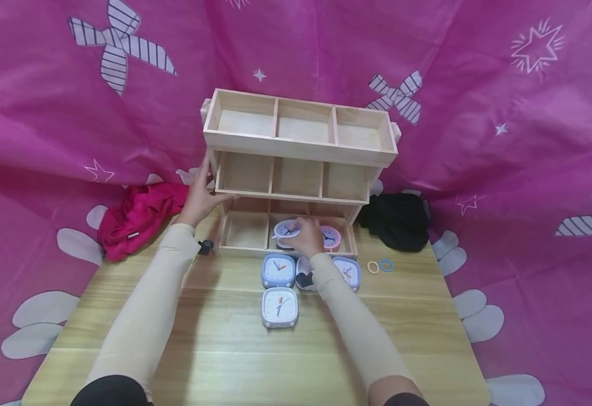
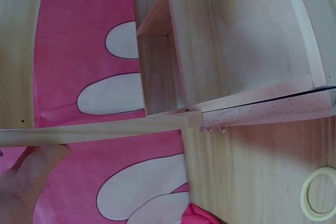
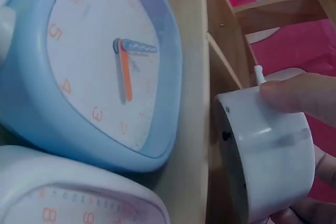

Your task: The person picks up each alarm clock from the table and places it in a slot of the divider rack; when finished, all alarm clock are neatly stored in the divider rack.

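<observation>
A three-tier wooden shelf (image 1: 296, 148) stands at the back of the table. My left hand (image 1: 208, 190) grips its left side panel, with the thumb (image 2: 32, 165) lying under a wooden edge (image 2: 105, 129). My right hand (image 1: 302, 234) holds a round white clock (image 1: 286, 230) in the middle compartment of the bottom tier. In the right wrist view my fingers (image 3: 300, 93) pinch the clock's white casing (image 3: 265, 153) from behind. A pink round clock (image 1: 331, 238) sits in the compartment to the right.
Square blue clocks (image 1: 278, 270) (image 1: 279, 307) (image 1: 350, 272) lie on the table in front of the shelf, one close up (image 3: 105, 72). Two small rings (image 1: 379, 266) lie to the right. A red cloth (image 1: 138, 219) and a black cloth (image 1: 397, 221) flank the shelf.
</observation>
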The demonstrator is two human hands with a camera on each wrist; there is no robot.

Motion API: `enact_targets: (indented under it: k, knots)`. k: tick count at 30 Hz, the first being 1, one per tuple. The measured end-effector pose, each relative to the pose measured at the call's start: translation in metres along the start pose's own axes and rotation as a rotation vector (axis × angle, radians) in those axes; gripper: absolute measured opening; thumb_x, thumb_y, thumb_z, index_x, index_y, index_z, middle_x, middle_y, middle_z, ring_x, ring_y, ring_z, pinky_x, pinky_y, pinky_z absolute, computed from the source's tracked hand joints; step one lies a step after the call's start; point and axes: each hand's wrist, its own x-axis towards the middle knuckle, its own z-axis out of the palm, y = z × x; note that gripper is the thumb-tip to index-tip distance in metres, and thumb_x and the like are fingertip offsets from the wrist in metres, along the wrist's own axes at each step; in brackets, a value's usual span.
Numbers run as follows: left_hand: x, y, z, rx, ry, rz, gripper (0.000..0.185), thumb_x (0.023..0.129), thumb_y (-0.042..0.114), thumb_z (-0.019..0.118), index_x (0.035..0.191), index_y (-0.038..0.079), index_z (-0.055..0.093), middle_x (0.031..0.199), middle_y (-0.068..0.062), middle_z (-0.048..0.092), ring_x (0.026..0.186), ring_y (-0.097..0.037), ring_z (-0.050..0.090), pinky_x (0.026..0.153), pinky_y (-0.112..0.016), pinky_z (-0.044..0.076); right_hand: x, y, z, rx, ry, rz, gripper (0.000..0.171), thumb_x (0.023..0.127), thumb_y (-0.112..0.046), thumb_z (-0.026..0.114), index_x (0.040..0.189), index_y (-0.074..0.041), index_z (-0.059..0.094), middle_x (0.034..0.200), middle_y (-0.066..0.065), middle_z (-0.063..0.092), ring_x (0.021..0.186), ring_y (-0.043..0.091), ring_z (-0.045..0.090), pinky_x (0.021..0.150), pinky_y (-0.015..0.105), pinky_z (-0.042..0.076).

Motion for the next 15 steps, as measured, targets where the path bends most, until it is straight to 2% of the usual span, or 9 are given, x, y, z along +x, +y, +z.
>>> enact_targets:
  k: [3, 6, 10, 15]
  knots:
    - [-0.003, 0.011, 0.0, -0.001, 0.003, 0.002, 0.133, 0.077, -0.016, 0.087, 0.174, 0.022, 0.004, 0.171, -0.026, 0.024, 0.151, -0.055, 0.037, 0.119, -0.069, 0.043, 0.002, -0.003, 0.003, -0.03, -0.038, -0.012, 0.044, 0.069, -0.03, 0.1, 0.098, -0.008, 0.076, 0.112, 0.01, 0.077, 0.124, 0.037, 0.059, 0.106, 0.049, 0.053]
    - [-0.003, 0.012, 0.001, -0.01, 0.003, 0.008, 0.132, 0.077, -0.017, 0.086, 0.174, 0.019, 0.005, 0.171, -0.028, 0.024, 0.15, -0.057, 0.038, 0.12, -0.07, 0.041, 0.002, -0.003, 0.007, -0.08, -0.088, -0.005, 0.043, 0.07, -0.03, 0.099, 0.096, -0.007, 0.074, 0.108, 0.01, 0.076, 0.123, 0.035, 0.06, 0.106, 0.048, 0.053]
    - [-0.001, 0.0, 0.003, -0.003, 0.001, -0.002, 0.135, 0.076, -0.014, 0.088, 0.174, 0.028, 0.004, 0.174, -0.023, 0.022, 0.152, -0.055, 0.037, 0.12, -0.07, 0.042, -0.001, 0.002, 0.013, -0.161, -0.117, -0.014, 0.035, 0.071, -0.027, 0.098, 0.091, -0.008, 0.075, 0.098, 0.007, 0.077, 0.115, 0.033, 0.063, 0.108, 0.045, 0.052]
    - [0.002, -0.013, 0.0, 0.007, 0.008, -0.006, 0.138, 0.076, -0.009, 0.091, 0.173, 0.039, 0.005, 0.174, -0.018, 0.023, 0.152, -0.053, 0.038, 0.119, -0.068, 0.045, -0.001, 0.005, 0.014, -0.14, -0.139, -0.043, 0.023, 0.08, -0.025, 0.092, 0.087, -0.008, 0.078, 0.091, 0.006, 0.08, 0.11, 0.033, 0.067, 0.118, 0.047, 0.046]
